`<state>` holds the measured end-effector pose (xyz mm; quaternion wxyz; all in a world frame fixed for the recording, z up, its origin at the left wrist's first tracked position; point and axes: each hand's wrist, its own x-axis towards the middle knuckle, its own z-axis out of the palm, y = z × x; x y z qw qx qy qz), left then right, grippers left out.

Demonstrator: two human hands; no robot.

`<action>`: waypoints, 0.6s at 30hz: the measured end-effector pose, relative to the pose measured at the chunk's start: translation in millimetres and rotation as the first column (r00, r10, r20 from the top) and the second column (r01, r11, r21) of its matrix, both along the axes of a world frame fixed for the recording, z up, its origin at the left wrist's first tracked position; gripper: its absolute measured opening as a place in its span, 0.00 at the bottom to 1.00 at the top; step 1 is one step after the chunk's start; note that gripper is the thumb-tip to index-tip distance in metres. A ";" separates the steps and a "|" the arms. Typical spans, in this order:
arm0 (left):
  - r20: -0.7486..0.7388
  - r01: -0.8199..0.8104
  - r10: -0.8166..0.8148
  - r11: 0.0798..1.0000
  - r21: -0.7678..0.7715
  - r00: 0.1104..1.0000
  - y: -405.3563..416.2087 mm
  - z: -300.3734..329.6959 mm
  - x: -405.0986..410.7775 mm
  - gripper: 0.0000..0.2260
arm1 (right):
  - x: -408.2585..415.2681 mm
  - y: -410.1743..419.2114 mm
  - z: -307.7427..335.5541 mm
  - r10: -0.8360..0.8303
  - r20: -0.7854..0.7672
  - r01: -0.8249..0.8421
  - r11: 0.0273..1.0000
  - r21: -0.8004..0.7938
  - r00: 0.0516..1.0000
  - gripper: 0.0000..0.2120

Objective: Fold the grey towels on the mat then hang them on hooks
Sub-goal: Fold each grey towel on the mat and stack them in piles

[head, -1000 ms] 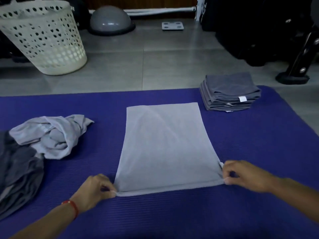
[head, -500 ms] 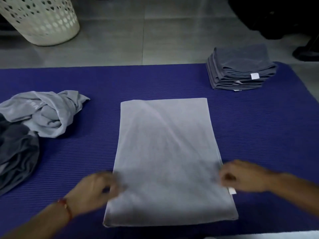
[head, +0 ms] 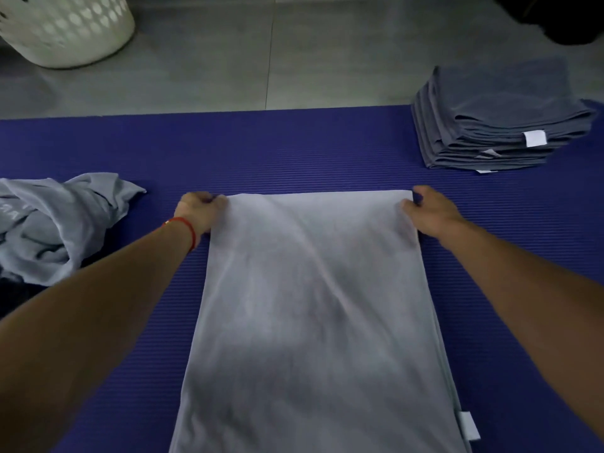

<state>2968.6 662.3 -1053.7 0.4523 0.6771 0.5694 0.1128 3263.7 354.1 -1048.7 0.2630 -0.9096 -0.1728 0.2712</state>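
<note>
On the blue mat (head: 294, 152) before us, the light grey towel (head: 313, 305) lies flat. Our left hand (head: 199, 212) and right hand (head: 428, 212) each pinch one far corner, grip curled on the cloth. Folded dark towels (head: 496, 125) are stacked far right; crumpled ones (head: 55, 223) lie left.

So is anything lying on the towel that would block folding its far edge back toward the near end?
Nothing visible does. The left hand and right hand grip the far corners of the light grey towel, whose surface is bare. The folded stack and crumpled towels lie apart from it.
</note>
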 end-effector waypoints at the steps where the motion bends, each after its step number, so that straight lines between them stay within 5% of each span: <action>1: 0.020 -0.023 0.023 0.999 -0.025 1.000 5.5 -0.3 3.1 0.07 | 2.2 4.5 0.2 -0.016 -0.005 0.016 1.000 0.013 1.000 0.28; 6: 0.067 0.089 -0.082 0.990 -0.111 0.994 21.5 -1.1 1.7 0.02 | 9.6 11.7 -4.7 -0.074 -0.033 0.075 0.996 0.052 0.997 0.10; 13: 0.034 0.235 -0.235 0.972 0.007 0.971 34.1 23.9 -4.9 0.05 | 24.4 -1.9 2.8 -0.125 0.088 0.107 0.978 0.179 0.988 0.09; 18: -0.309 0.268 -0.182 0.927 0.264 0.934 16.9 12.5 15.0 0.06 | 7.9 4.5 -11.2 -0.105 0.294 0.078 0.992 0.104 0.950 0.14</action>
